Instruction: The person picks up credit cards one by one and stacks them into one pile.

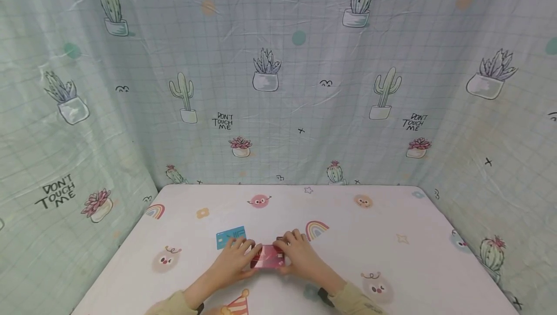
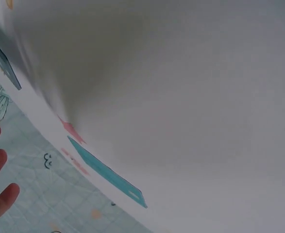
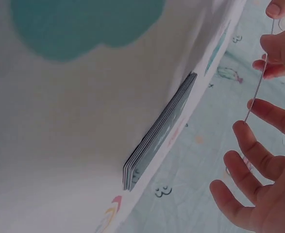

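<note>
Both hands hold a pink-red bank card just above the table. My left hand pinches its left end, and my right hand pinches its right end. Seen edge-on in the right wrist view, the card is a thin line between fingers. A blue bank card lies flat beyond the left hand. Behind the right hand, mostly covered by it in the head view, is a neat stack of dark-topped cards. The left wrist view catches only some left fingers and the blue card.
A white table printed with rainbows and smiling faces spreads under the hands. Cactus-patterned curtains hang along its back and both sides. A dark band sits at the right wrist.
</note>
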Tool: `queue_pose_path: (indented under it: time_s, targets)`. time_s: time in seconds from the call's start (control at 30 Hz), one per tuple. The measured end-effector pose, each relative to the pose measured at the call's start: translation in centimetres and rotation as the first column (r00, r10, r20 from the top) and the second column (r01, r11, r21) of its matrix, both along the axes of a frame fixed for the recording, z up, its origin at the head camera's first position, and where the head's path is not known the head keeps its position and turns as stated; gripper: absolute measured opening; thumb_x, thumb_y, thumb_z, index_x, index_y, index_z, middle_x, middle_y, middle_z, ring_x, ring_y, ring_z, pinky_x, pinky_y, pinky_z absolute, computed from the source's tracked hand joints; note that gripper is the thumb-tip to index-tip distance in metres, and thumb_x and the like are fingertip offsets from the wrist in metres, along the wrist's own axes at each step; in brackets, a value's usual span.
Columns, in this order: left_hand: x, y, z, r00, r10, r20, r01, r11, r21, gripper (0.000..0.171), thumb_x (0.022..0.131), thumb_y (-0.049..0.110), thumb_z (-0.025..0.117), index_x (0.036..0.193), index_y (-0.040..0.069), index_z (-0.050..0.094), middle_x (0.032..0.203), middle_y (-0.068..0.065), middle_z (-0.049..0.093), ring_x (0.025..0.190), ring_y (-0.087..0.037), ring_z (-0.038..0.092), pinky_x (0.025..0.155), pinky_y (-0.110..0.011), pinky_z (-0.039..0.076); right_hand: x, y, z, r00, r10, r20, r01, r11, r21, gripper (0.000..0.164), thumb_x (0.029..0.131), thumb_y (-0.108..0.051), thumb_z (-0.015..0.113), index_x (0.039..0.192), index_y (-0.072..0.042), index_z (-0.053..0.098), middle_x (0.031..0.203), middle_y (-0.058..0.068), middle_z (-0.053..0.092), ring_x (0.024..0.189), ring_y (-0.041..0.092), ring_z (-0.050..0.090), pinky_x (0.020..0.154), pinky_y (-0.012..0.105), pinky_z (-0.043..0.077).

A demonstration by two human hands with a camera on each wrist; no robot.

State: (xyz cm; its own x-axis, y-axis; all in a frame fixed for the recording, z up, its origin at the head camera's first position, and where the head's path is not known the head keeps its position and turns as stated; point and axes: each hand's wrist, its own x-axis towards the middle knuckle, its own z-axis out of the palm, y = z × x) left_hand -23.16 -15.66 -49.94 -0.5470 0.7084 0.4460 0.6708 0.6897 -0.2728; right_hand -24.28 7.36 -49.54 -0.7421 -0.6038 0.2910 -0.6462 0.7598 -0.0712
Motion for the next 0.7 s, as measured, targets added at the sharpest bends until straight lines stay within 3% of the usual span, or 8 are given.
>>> queue_pose_path:
  time_s: [0.23, 0.43, 0.7]
  targets:
    - [0.1, 1.2, -0.1, 0.998, 0.026, 0.051, -0.027, 0.999, 0.018, 0.055, 0.069, 0.041, 0.069, 0.117, 0.017, 0.054, 0.104, 0.000, 0.055, 0.095, -0.017, 0.045, 0.079, -0.040, 0.039, 0.1, 1.0, 0.4, 0.998, -0.037, 0.049, 0.038, 0.999, -0.033, 0.058, 0.067, -0.045, 0.072, 0.117, -0.022, 0.055, 0.096, -0.002, 0.047, 0.087, 0.014, 0.034, 0.073, 0.034, 0.034]
    - [-0.1, 2.0, -0.2, 0.996, 0.048, 0.079, -0.049, 0.999, 0.015, 0.058, 0.070, 0.039, 0.070, 0.121, 0.017, 0.053, 0.108, -0.001, 0.054, 0.096, -0.018, 0.045, 0.082, -0.040, 0.039, 0.0, 1.6, 0.4, 0.998, -0.052, 0.035, 0.054, 0.997, -0.046, 0.058, 0.066, -0.043, 0.073, 0.116, -0.021, 0.056, 0.095, -0.002, 0.048, 0.087, 0.014, 0.034, 0.070, 0.031, 0.033]
    - [-0.5, 2.8, -0.4, 0.997, 0.050, 0.059, -0.055, 0.995, 0.083, 0.054, 0.072, 0.035, 0.070, 0.120, 0.015, 0.053, 0.108, -0.001, 0.055, 0.094, -0.019, 0.046, 0.079, -0.039, 0.038, -0.2, 2.4, 0.4, 0.998, -0.045, 0.045, 0.049, 0.994, -0.098, 0.060, 0.064, -0.036, 0.076, 0.116, -0.016, 0.055, 0.096, -0.001, 0.048, 0.087, 0.015, 0.035, 0.070, 0.033, 0.034]
